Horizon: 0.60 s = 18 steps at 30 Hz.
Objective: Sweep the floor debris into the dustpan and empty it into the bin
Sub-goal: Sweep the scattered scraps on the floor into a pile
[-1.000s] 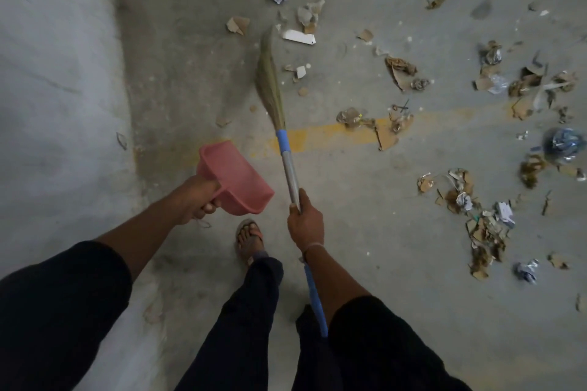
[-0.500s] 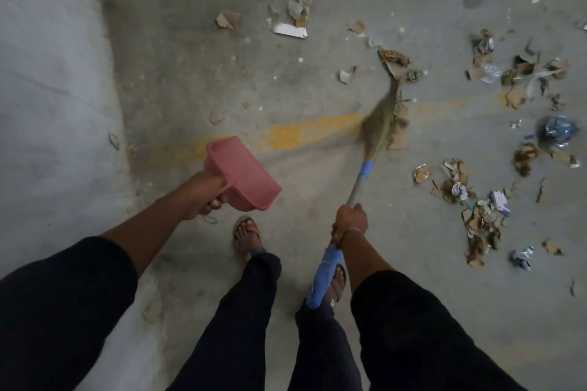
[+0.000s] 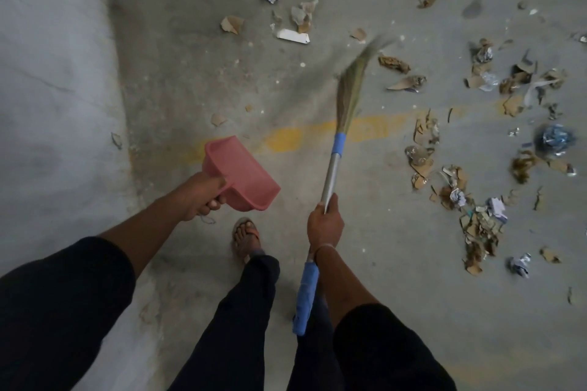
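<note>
Pink dustpan (image 3: 243,174) held off the floor (image 3: 197,67) by its handle, gripped in the left hand (image 3: 200,197). Right hand (image 3: 325,225) clasps the broom (image 3: 332,165) on its metal shaft; bristles blurred, pointing up-right. Debris (image 3: 476,222), paper and cardboard scraps, lies scattered to the right and ahead, apart from the dustpan. Bin not visible.

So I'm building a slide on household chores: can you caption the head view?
Right hand swings a grass broom toward scattered debris while the left hand holds a pink dustpan.
</note>
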{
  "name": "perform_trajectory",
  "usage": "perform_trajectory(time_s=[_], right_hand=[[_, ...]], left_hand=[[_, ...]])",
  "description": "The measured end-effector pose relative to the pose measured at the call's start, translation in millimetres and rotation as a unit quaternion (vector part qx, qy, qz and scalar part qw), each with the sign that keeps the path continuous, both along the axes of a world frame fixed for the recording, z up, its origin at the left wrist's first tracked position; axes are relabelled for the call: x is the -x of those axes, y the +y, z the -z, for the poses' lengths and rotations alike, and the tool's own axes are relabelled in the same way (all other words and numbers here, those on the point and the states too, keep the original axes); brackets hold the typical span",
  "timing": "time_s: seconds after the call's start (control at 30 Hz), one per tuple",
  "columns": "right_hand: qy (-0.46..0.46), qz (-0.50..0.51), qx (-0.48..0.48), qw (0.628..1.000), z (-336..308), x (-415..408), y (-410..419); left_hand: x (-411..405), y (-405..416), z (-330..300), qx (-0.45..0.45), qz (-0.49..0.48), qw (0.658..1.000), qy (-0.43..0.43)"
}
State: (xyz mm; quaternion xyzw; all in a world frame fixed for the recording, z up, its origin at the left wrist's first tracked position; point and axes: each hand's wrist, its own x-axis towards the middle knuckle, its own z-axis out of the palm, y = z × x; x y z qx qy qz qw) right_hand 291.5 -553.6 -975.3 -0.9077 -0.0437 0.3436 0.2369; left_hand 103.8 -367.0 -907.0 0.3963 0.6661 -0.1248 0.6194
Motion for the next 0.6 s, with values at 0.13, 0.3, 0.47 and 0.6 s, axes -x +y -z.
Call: perform_trajectory(time_s=[0.13,0.3,0.47,0.6], right_hand=[[0.049,-0.029,0.023,0.998,12.1,-17.0,13.2],[0.05,0.011,0.065,0.997,45.6,-60.5,7.4],[0.003,0.081,0.055,0.995,37.1,-69.9,-0.9],[-0.039,0.033,0.043,0.998,-2.4,-43.2,-4.2]], left_hand=[[8.0,2.1,-0.4,0.0,0.001,1.0,0.004],[13.9,3.2,3.8,0.005,0.007,1.0,0.017],[10.1,0.0,1.3,0.011,0.002,1.0,0.007],[6.4,-1.0,-4.0,0.011,-0.003,1.0,-0.005]])
